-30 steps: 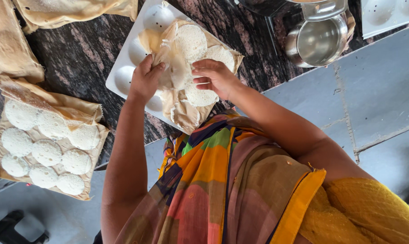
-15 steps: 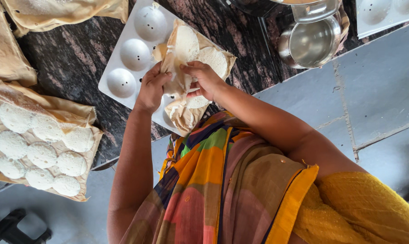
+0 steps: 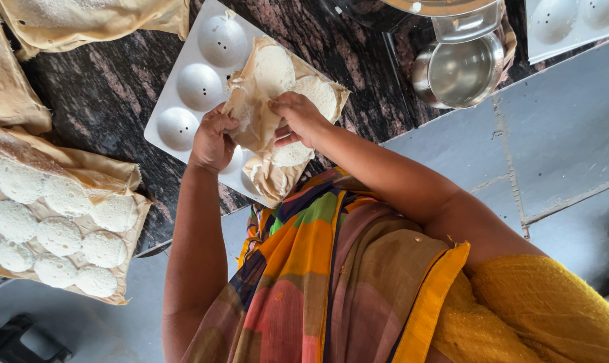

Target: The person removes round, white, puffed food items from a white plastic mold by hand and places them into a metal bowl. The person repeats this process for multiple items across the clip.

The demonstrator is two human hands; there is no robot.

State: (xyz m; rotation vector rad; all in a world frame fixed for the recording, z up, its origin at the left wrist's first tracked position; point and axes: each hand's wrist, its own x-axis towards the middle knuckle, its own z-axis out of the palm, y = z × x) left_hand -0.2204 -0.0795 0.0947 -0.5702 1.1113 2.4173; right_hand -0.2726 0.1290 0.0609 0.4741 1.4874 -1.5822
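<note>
Now both hands (image 3: 213, 138) (image 3: 297, 117) have peeled the cloth (image 3: 264, 87) further off the tray (image 3: 183, 101).

Cloth (image 3: 264, 128): thin beige woven fabric, damp-looking and crumpled, frayed at the edges, pinched by the left hand (image 3: 212, 141) and right hand (image 3: 297, 117).
Steamed cakes (image 3: 59, 232): white, matt, spongy and pitted.
Mould tray (image 3: 190, 87): pale, smooth, faintly shiny, with rounded domes; metal or plastic cannot be told.
Tabletop (image 3: 102, 87): dark polished stone, mottled with pinkish veins.
Pot (image 3: 462, 70): bright glossy steel.
Second cloth (image 3: 109, 178): the same beige fabric, wrinkled, matt.
Floor (image 3: 553, 134): grey stone slabs, matt, slightly rough.
</note>
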